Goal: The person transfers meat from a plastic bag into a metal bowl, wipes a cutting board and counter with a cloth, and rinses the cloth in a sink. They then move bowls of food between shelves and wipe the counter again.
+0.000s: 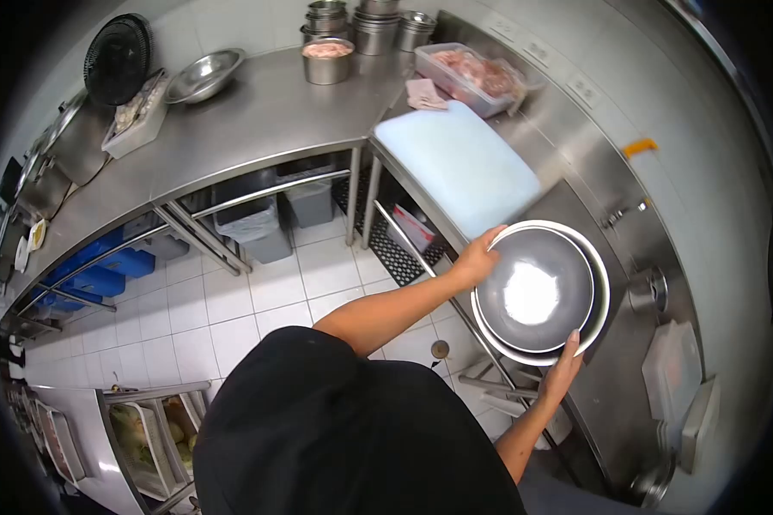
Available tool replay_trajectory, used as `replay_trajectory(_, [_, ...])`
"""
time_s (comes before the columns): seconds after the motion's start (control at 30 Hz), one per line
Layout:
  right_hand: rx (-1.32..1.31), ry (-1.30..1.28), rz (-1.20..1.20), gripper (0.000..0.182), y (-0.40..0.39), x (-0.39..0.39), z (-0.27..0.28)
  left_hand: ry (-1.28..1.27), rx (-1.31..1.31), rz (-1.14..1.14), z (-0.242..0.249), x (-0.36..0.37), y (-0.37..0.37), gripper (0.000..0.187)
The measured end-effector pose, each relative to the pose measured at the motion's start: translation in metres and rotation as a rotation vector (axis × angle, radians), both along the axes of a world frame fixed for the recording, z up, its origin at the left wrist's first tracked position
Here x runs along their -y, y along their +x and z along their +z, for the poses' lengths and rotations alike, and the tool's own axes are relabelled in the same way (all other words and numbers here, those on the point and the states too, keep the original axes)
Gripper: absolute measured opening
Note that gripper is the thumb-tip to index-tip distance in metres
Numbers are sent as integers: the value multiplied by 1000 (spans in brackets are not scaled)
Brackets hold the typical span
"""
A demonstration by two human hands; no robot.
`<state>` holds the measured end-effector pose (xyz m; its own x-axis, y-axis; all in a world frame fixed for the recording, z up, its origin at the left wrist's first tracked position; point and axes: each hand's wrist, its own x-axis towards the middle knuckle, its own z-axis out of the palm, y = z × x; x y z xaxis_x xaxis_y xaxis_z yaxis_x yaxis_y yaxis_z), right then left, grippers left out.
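Two bowls, nested: a steel bowl (534,300) inside a white bowl (603,300). Pair is just right of the cutting board (459,163), by its near end, above the counter's front edge. Can't tell if the base touches the steel counter (605,403) or hangs clear.

Left hand (475,260): closed on the white bowl's rim, on the side toward the cutting board, thumb on top. Right hand (562,374): closed on the same rim, side away from the cutting board, thumb up by the lip. Fingers underneath are hidden, so can't tell how much of the load they take.

Handling, my read: grips sit roughly opposite — good for balance. Hold the white bowl level and share the load evenly; the steel bowl looks loose, so a tilt could slide it or make it rattle. Thumbs can steady the inner rim, with fingers well under the outer one. Glare hides the steel bowl's bottom, so I can't confirm contents; treat it as loaded.

Clearance: mind the cutting board's near corner on the left-hand side, and the faucet (627,212) behind and to the right of the cutting board. Meat tub (481,77) is beyond the cutting board's far end, with a folded cloth (427,94) at that same end — both well apart from the bowls.
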<state>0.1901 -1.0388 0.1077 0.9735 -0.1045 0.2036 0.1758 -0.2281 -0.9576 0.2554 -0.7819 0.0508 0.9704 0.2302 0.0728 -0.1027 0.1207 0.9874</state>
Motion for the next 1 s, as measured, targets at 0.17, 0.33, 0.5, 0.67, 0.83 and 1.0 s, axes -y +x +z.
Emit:
replay_trajectory(0.17, [-20, 13, -5, 44, 44, -101, 10, 217, -157, 127, 7, -101, 14, 47])
replay_trajectory(0.33, [406, -159, -97, 43, 81, -184, 42, 132, 94, 253, 3, -169, 64, 38])
replay_trajectory(0.5, [402, -416, -334, 44, 135, -168, 66, 175, 35, 296, 34, -231, 68, 35])
replay_trajectory(0.67, [431, -107, -414, 46, 191, -143, 68, -215, -70, 298, -1, -282, 113, 42])
replay_trajectory(0.83, [274, -149, -244, 61, 264, -214, 57, -533, -177, 195, 25, -290, 149, 43])
replay_trajectory(1.0, [-63, -272, 46, 59, 320, -282, 22, -674, -151, 171, 30, -298, 183, 42])
